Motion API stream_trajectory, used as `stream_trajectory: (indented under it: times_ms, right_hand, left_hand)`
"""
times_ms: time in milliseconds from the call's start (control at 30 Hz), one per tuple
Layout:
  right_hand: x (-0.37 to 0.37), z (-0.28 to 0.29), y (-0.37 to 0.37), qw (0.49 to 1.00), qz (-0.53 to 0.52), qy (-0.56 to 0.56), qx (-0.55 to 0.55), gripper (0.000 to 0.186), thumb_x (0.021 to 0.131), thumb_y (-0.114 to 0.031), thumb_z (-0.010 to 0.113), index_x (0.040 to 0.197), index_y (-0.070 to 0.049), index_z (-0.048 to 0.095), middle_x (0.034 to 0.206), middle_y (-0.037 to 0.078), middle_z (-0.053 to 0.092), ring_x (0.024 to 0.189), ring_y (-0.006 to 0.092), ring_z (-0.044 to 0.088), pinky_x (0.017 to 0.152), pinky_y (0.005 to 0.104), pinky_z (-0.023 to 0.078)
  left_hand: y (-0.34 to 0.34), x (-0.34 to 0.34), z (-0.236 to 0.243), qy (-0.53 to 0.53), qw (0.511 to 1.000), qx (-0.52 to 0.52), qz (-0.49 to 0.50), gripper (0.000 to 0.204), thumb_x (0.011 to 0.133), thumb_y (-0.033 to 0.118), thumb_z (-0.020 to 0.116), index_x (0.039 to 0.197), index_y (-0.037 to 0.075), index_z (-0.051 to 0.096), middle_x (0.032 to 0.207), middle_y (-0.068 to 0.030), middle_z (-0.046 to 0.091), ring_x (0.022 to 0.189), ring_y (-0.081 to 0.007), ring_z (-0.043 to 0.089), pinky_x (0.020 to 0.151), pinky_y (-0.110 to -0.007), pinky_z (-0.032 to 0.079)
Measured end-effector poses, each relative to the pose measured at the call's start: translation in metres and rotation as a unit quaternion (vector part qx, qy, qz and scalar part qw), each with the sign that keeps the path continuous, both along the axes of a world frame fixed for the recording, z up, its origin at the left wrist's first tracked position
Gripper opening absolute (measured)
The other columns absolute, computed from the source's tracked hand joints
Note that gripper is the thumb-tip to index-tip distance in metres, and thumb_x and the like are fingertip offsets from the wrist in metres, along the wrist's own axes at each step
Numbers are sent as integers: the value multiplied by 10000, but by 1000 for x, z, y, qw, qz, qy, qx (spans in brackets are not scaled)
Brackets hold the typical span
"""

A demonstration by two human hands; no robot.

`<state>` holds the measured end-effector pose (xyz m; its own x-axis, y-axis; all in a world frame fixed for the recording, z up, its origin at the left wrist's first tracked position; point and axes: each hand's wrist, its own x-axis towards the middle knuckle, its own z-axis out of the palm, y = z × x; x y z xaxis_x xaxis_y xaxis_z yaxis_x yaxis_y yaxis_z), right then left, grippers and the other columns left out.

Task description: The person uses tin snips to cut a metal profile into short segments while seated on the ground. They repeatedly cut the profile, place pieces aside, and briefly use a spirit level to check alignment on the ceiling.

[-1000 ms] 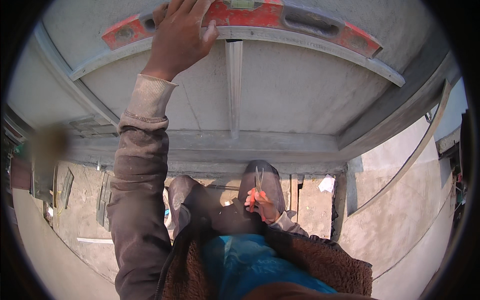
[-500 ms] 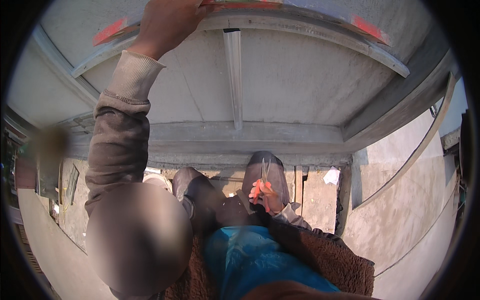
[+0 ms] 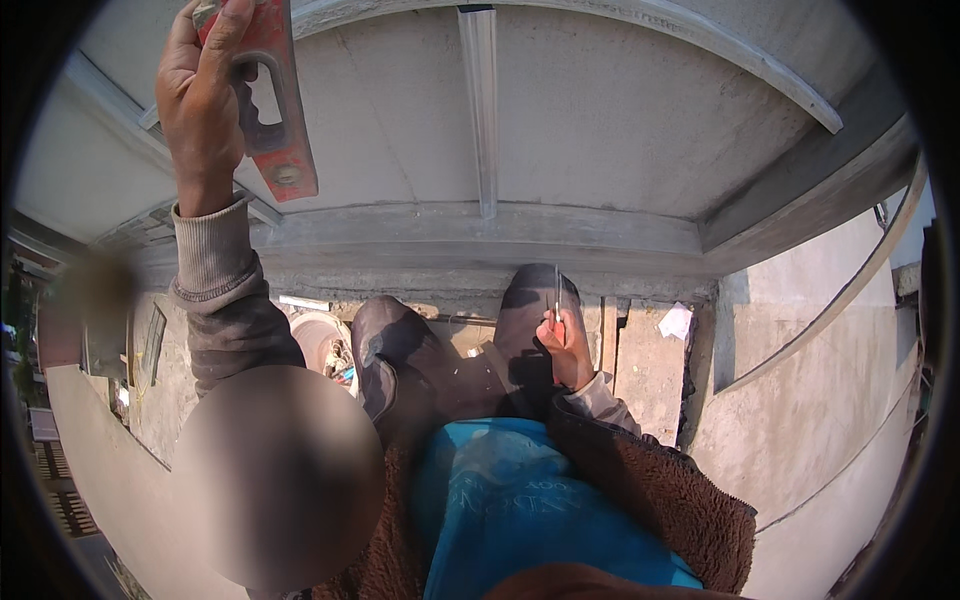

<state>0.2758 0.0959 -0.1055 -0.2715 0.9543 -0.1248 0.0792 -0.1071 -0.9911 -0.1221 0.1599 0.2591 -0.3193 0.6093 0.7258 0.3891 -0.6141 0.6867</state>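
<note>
My left hand (image 3: 205, 110) is closed around a red spirit level (image 3: 292, 110) near the top left. The level hangs upright, with its grip opening and a round vial near its lower end in view; its upper end runs past the picture's edge. By my right knee, my right hand (image 3: 568, 352) grips a pair of tin snips (image 3: 558, 290) with red handles, blades pointing up. Ahead of me, a short metal stud (image 3: 481, 110) stands between a curved metal track (image 3: 700, 30) and the concrete ledge (image 3: 400, 230).
Beside my left leg stands a pale bucket (image 3: 316, 332) with odds and ends in it. Wooden planks (image 3: 640, 365) and a scrap of white paper (image 3: 676, 320) lie to the right. A curved strip (image 3: 830, 320) leans at the far right. A blurred round shape hides the lower left.
The level has come away from the curved track and swung from lying along it to upright at the left. My right hand with the snips has shifted slightly up and right.
</note>
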Motion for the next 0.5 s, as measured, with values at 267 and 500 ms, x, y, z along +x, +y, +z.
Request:
stream_trajectory:
  times_ms: [267,500]
  right_hand:
    - [0,24,20,977,19,-208,48,533,801,-485,838,962,-6,669,833,115,666,780,225,640,735,354,509]
    - [-6,1,16,993,17,-113,27,492,894,-383,771,1144,8,608,1013,116,666,906,219,660,847,350,522]
  left_hand:
    - [26,43,-99,-147,984,2,100,344,874,248,837,1047,38,627,833,56,611,741,-32,523,640,-247,425]
    - [66,49,-184,68,979,12,193,378,914,275,795,1092,1,606,888,-38,654,686,-142,623,624,-260,502]
